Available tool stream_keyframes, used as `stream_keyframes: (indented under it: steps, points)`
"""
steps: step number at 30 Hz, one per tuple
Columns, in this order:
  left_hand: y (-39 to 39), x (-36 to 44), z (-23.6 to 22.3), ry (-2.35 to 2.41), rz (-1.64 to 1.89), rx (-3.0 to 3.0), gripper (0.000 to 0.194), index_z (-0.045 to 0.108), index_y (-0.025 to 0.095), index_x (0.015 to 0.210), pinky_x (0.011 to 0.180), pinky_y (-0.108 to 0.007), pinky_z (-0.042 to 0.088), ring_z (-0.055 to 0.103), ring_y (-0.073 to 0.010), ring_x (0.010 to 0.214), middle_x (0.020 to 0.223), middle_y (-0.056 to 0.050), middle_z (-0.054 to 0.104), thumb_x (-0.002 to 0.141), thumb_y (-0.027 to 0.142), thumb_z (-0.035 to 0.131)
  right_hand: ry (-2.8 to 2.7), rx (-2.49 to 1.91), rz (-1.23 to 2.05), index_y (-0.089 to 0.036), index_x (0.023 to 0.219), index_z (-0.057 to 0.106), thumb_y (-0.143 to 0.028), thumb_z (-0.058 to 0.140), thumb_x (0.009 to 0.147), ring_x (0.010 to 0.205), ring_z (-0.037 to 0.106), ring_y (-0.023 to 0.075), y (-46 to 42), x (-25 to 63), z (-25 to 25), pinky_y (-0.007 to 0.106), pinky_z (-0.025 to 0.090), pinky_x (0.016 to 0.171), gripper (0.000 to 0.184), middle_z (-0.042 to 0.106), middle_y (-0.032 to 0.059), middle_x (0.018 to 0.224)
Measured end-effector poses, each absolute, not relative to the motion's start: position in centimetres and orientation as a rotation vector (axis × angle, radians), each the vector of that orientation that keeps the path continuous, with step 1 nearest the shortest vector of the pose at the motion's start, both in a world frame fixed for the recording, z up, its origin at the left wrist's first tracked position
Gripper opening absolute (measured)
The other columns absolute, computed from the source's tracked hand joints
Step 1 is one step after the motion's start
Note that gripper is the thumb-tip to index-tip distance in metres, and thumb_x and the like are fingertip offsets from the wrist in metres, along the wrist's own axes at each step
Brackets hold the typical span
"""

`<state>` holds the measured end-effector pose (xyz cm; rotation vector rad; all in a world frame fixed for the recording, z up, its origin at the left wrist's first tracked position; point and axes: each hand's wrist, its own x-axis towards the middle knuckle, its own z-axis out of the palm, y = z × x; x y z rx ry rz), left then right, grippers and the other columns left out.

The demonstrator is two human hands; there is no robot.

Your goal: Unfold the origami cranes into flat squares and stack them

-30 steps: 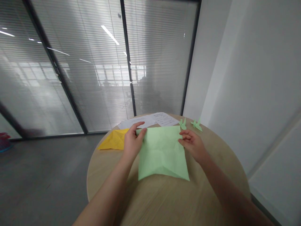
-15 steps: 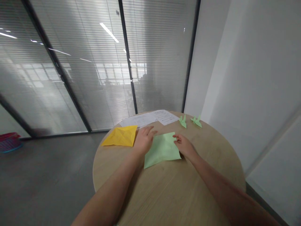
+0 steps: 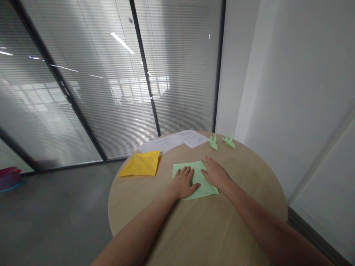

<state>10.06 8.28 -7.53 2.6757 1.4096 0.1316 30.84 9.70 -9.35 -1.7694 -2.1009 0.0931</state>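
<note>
Now the green paper [image 3: 196, 173] lies flat on the desk [image 3: 177, 236], just below the middle of the frame; a second ago the hands held it up. The left hand [image 3: 184, 184] is palm down on it, its grip spread wide, pinching nothing. The right hand [image 3: 215, 172] no longer pinches the right edge; its grip is open and flat there. So the paper looks steady for pressing smooth.
</note>
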Motion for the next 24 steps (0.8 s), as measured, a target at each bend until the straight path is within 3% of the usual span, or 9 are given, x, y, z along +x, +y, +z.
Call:
stream_keyframes:
  steps: [6,15,24]
  points:
    - [9.9,9.4,-7.7,1.501,0.134,2.64,0.062,0.04,0.014,0.161,0.129,-0.053,0.022,0.028,-0.0323,0.16,0.171,-0.017,0.034,0.107,0.044,0.034,-2.252,-1.887,0.108,-0.021,0.163,0.04,-0.047,0.033,0.108,0.157,0.03,0.0369,8.5,27.8,-10.3,0.06,0.02,0.125,0.062,0.034,0.0136,0.171]
    - [10.9,8.1,-7.8,1.765,0.163,2.55,0.07,0.04,0.011,0.16,0.127,-0.055,0.022,0.03,-0.036,0.159,0.169,-0.023,0.034,0.105,0.055,0.036,-2.221,-1.999,0.178,-0.023,0.167,0.031,-0.057,0.026,0.107,0.161,0.021,0.0338,9.2,27.8,-10.1,0.064,0.014,0.125,0.069,0.025,0.0121,0.174]
    - [11.4,6.6,-7.7,1.963,0.174,2.46,0.078,0.039,0.001,0.157,0.125,-0.054,0.024,0.03,-0.0413,0.157,0.166,-0.03,0.035,0.104,0.057,0.033,-2.213,-2.03,0.243,-0.024,0.168,0.028,-0.061,0.025,0.106,0.161,0.019,0.0338,9.9,28.9,-9.7,0.067,0.012,0.125,0.072,0.02,0.0107,0.176]
